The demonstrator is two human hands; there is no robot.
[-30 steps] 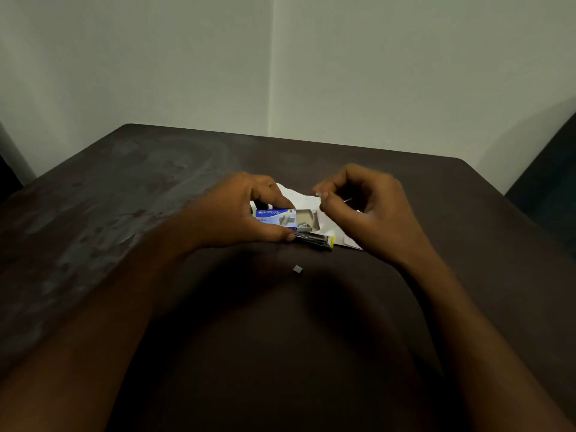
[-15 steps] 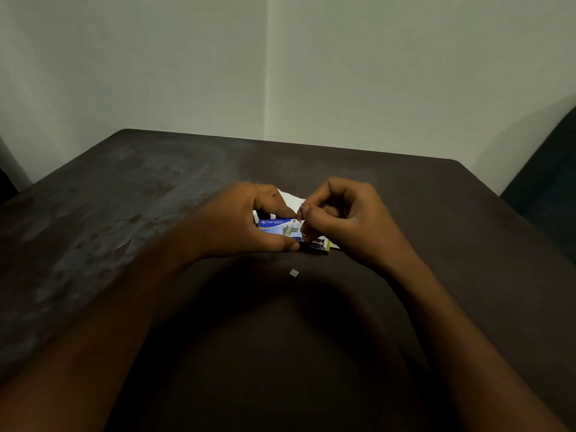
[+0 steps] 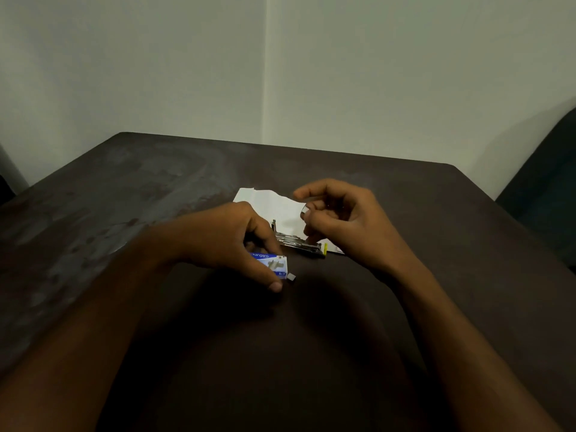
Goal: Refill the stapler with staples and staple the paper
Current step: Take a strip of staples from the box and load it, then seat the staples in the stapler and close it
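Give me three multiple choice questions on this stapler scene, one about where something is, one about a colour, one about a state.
1. Where is the staple box?
A. under the left hand
B. on the paper
C. in the right hand

2. What colour is the stapler's end tip?
A. red
B. yellow
C. green

3. What is the right hand doing?
A. lying flat
B. pressing the stapler
C. pinching something small above the paper

Answers: 1 A, the left fingers rest on the box; 2 B, the tip is yellow; 3 C, thumb and finger meet, raised.

Dim room — pale walls (image 3: 156, 63) meet at corner; dark worn table (image 3: 93, 194).
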